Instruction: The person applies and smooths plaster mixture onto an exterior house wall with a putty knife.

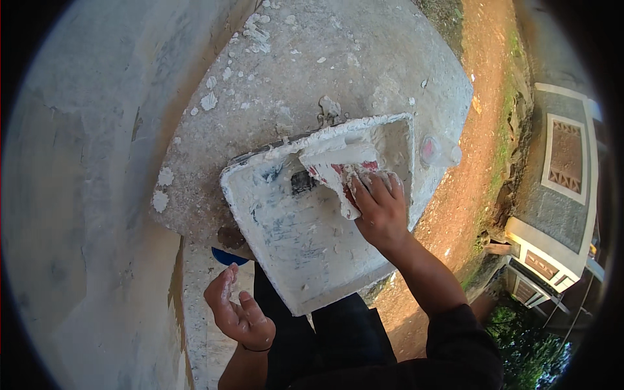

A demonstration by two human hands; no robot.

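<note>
My right hand (380, 208) is closed around a wide scraper (328, 166), whose red surface shows through thick white putty. The scraper rests over the far right part of a rectangular tray (265, 272), above the wet putty (296, 237) inside. White putty smears the fingers of this hand, and they hide part of the scraper. Off the tray's near left corner, my left hand (240, 312) hangs in the air. Its fingers are bent a little, the thumb stands apart, and nothing is in it. White smears mark its fingertips too.
The tray stands on a grey concrete slab (286, 71) spotted with dried putty. A clear plastic bottle or cup (439, 151) lies right of the tray. A plastered wall (97, 195) runs along the left. Beyond the slab's right edge are a reddish dirt strip (484, 130) and a building (565, 169).
</note>
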